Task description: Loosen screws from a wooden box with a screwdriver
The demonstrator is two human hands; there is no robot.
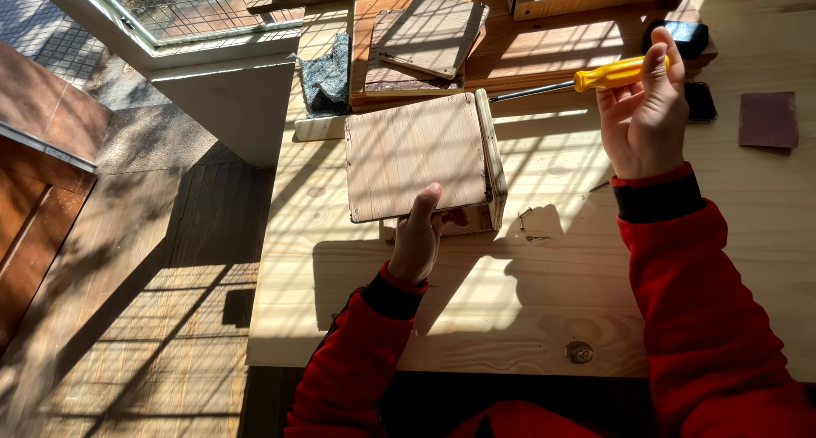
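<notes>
Head view looks down on a sunlit wooden tabletop (544, 310) striped with shadow from a window grille. Both arms wear red sleeves with dark cuffs.

Left hand (418, 238) grips the near edge of a pale wooden box (416, 156): the thumb lies on the box's top panel and the other fingers are hidden underneath, so the hand is clenched on the box. The box sits tilted slightly, its near side raised off the tabletop, and its right wall shows a dark seam along the corner.

Right hand (643, 115) is up and to the right of the box, well apart from the left hand. Its fingers (659, 59) are closed around the yellow handle of a screwdriver (595, 76), whose metal shaft runs leftward from the fingers and ends near the far right corner of the box. I cannot tell whether the tip touches the wood.

Beyond the right fingers lie two dark, flat objects: one (687, 36) just past the fingertips, another (700, 100) just beside the hand on its right. Further right of that hand rests a brownish square of sandpaper (768, 119). Beyond the box lie loose wooden panels (429, 34) stacked on reddish boards, with a grey cloth (327, 81) to their left.
</notes>
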